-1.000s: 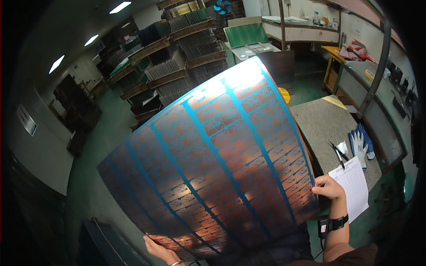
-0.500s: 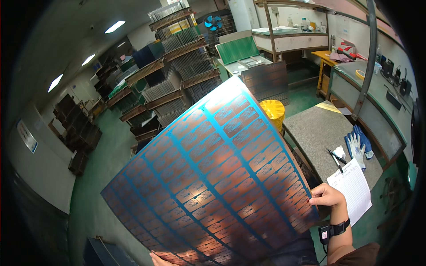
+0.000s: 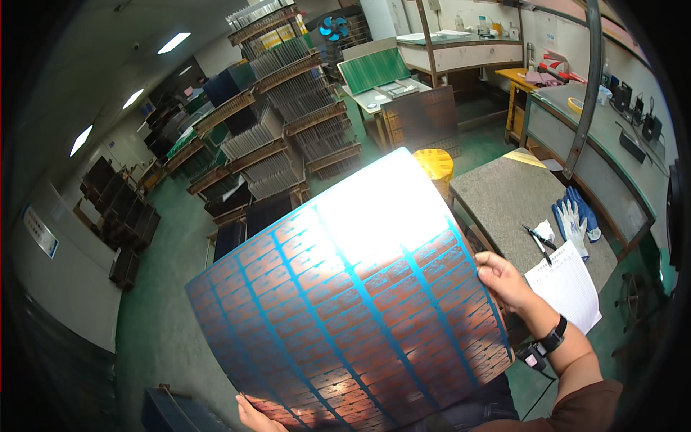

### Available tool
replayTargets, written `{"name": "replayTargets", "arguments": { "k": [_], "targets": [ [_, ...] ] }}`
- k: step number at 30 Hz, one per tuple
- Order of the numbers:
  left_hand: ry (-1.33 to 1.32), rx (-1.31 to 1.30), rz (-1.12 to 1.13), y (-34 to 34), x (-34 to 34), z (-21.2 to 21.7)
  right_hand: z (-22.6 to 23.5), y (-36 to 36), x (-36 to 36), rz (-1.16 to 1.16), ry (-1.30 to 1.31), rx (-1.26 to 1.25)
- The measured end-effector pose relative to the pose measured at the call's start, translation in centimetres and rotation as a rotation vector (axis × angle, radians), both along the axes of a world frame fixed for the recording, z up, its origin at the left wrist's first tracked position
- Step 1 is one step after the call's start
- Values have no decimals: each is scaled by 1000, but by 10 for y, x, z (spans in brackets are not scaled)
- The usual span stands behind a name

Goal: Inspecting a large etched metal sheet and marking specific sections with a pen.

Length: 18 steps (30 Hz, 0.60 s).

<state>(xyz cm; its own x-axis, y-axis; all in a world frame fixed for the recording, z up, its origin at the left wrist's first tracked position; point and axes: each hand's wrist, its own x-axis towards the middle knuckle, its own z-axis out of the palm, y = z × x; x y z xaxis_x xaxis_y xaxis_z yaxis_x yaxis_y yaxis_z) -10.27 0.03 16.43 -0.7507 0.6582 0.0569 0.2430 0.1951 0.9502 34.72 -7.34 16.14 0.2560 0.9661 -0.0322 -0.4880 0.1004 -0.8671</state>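
A large copper-coloured circuit board panel (image 3: 360, 302) with blue lines dividing its repeated patterns fills the middle of the view. It is tilted, and a bright glare whitens its far part. My right hand (image 3: 502, 281) grips the panel's right edge, thumb on the face and fingers partly hidden behind. At the near left edge my left hand (image 3: 255, 415) holds the panel too, only partly in view at the bottom. Right of the panel, a grey-topped table (image 3: 497, 191) bears a written sheet of paper (image 3: 565, 288), pens (image 3: 538, 241) and blue-and-white gloves (image 3: 574, 223).
Racks (image 3: 288, 93) stacked with upright panels stand ahead on the left. A yellow round container (image 3: 435, 164) sits behind the panel. Workbenches (image 3: 597, 137) line the right wall, with a roll of yellow tape (image 3: 575, 105). A dark bin-like object (image 3: 180, 412) stands at lower left.
The panel has tilted and its far corner has moved right and nearer, so the glare covers more of it. My right hand has shifted up and left with the edge.
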Motion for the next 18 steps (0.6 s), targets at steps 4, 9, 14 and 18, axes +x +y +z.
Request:
{"name": "replayTargets", "arguments": {
  "k": [4, 9, 14, 18],
  "targets": [
    [-346, 91, -124, 7, -11, 15, 8, 5, 18, -90, -17, 76],
    [-395, 670, -450, 40, -48, -4, 34, 18, 42, -256, -204, 321],
    [-374, 653, -517, 79, -28, 3, -14, 54, 172, 587, 853, -305],
    [-566, 644, -691, 84, -41, -9, -42, 46, 97, 85, 432, 27]
  ]
}}
